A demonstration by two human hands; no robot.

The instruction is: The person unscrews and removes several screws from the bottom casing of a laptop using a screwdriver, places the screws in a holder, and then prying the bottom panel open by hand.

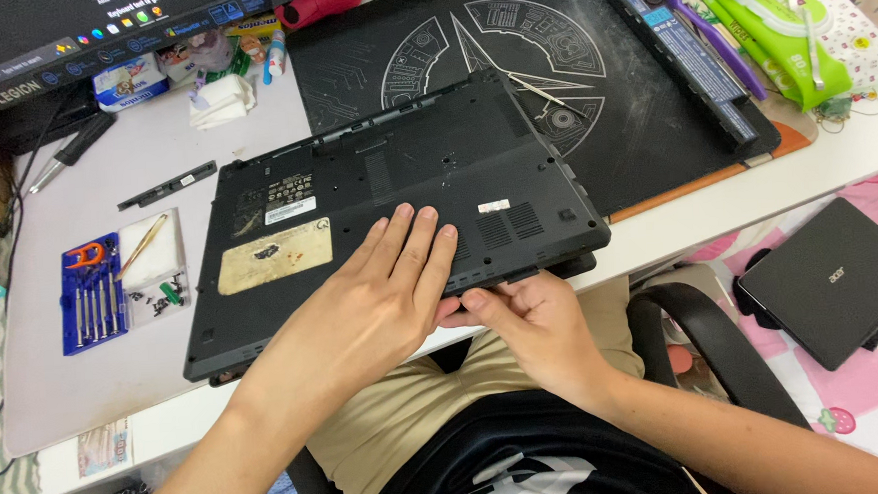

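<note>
laptop (396, 189): a black laptop lies upside down on the white desk (76, 386), its base panel facing up, its near edge hanging a little past the desk's front edge; a worn tan sticker sits on the panel's left part.
left hand (386, 290): rests flat on the laptop's underside near the front edge, fingers stretched out and close together, pressing on the panel and gripping nothing.
right hand (533, 317): sits at the laptop's front edge, just right of the left hand, thumb along the edge and fingers curled under it; the fingertips are hidden, so how firmly they clamp i cannot tell.
screwdriver set (91, 290): a blue tray of small drivers with an orange tool, on the desk well left of the laptop.
white tray (154, 262): between the blue set and the laptop, holding small screws and a slim light-coloured stick.
black strip (167, 184): a narrow plastic piece on the desk, beyond the laptop's far left corner.
desk mat (642, 116): a dark mat with white line art, under and beyond the laptop's right end.
battery (674, 49): a long black pack on the mat, far right of the laptop.
small laptop (831, 282): closed, black, off the desk to the right of the laptop, on a pink checked cloth.
</note>
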